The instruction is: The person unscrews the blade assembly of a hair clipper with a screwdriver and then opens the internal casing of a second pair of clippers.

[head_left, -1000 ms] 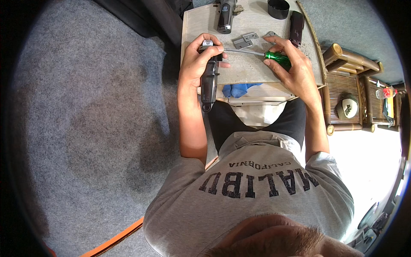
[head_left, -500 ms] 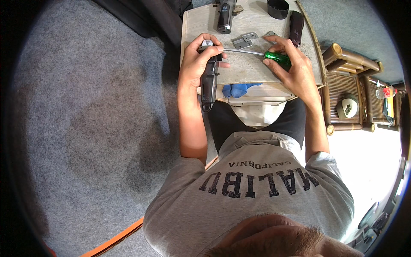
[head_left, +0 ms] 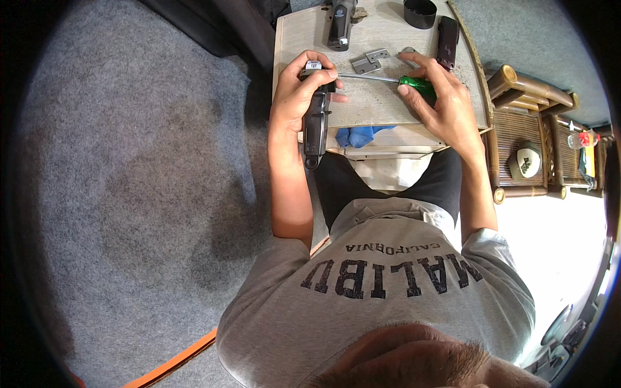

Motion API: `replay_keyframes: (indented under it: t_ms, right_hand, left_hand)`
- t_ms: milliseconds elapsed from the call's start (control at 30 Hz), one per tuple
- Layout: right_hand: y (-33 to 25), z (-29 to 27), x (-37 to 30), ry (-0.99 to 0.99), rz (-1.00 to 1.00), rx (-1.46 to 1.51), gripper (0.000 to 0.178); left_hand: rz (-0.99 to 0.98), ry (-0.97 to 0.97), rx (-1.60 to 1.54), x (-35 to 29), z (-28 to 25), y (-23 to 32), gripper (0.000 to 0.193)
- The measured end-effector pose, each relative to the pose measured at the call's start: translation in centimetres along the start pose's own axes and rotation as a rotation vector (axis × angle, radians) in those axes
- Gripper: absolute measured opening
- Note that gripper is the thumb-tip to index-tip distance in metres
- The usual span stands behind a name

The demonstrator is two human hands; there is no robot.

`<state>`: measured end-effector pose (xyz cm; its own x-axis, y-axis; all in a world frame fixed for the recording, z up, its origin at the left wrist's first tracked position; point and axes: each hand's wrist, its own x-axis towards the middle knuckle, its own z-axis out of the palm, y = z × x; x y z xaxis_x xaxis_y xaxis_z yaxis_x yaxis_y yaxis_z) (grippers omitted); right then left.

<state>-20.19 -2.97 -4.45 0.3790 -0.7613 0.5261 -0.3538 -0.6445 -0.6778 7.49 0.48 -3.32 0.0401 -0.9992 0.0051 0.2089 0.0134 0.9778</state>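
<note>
My left hand (head_left: 303, 87) is wrapped round a black hair clipper (head_left: 315, 129), which hangs past the table's front edge with its loop end toward me. The clipper's head end, with a pale silver part, pokes up between thumb and fingers. My right hand (head_left: 447, 97) grips the green handle of a screwdriver (head_left: 414, 84) between thumb and fingers. Its thin metal shaft runs left, the tip meeting the clipper by my left thumb; the exact contact is hidden. Two flat metal blades (head_left: 369, 63) lie on the table beyond the shaft. Another small metal piece (head_left: 409, 52) is by my right fingertips.
On the light wooden table (head_left: 381, 107) stand a black clipper-like device (head_left: 341, 26), a round black cup (head_left: 420, 14) and a dark maroon device (head_left: 447, 42). A blue cloth (head_left: 357, 136) shows on the shelf below. To the right are bamboo chairs (head_left: 517, 129), one holding a cap (head_left: 524, 161).
The screwdriver's handle has turned a little in my right hand, whose fingers have shifted slightly. My left hand and the clipper stay in place.
</note>
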Motion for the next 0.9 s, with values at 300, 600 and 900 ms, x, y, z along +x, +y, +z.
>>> replay_keyframes:
  t_ms: [300, 600, 900]
  right_hand:
    - [0.27, -0.17, -0.03, 0.002, -0.059, -0.037, 0.044]
    - [0.36, -0.01, -0.07, 0.020, -0.044, -0.074, 0.043]
    - [-0.09, 0.03, -0.10, 0.010, 0.023, -0.017, 0.043]
  left_hand:
    - [-0.015, 0.017, 0.046, -0.18, 0.39, 0.26, 0.013]
    - [-0.007, 0.005, 0.018, -0.10, 0.09, 0.06, 0.013]
    - [-0.006, 0.015, 0.017, -0.10, 0.25, 0.23, 0.012]
